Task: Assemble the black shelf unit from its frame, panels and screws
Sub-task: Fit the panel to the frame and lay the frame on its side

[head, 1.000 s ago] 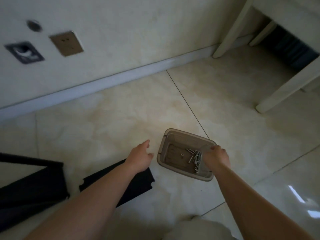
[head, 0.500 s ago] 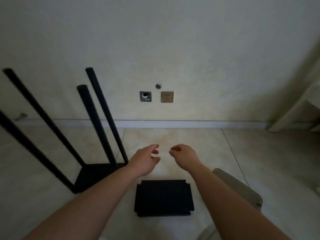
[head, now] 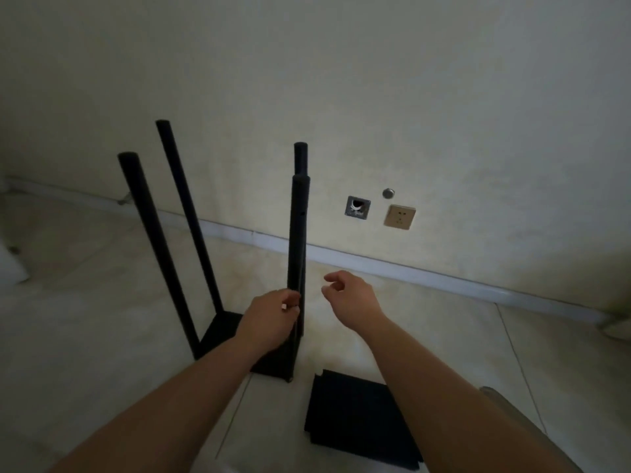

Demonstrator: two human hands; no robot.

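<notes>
The black shelf frame (head: 218,331) stands on the floor with a bottom panel and several upright posts. My left hand (head: 273,317) is closed around the near right post (head: 296,254), low on it. My right hand (head: 355,302) hovers just right of that post with fingers curled; whether it holds a small screw I cannot tell. A stack of loose black panels (head: 355,421) lies flat on the floor in front of the frame, partly hidden under my right forearm.
The grey plastic screw tray (head: 505,407) peeks out at the right behind my right arm. A wall with a baseboard (head: 409,271), an open socket box (head: 357,207) and a beige outlet (head: 399,216) stands behind the frame. Pale tiled floor all around.
My view swung from the screw tray up and left to the frame. My right hand left the tray; my left hand moved to the near right post and closed on it.
</notes>
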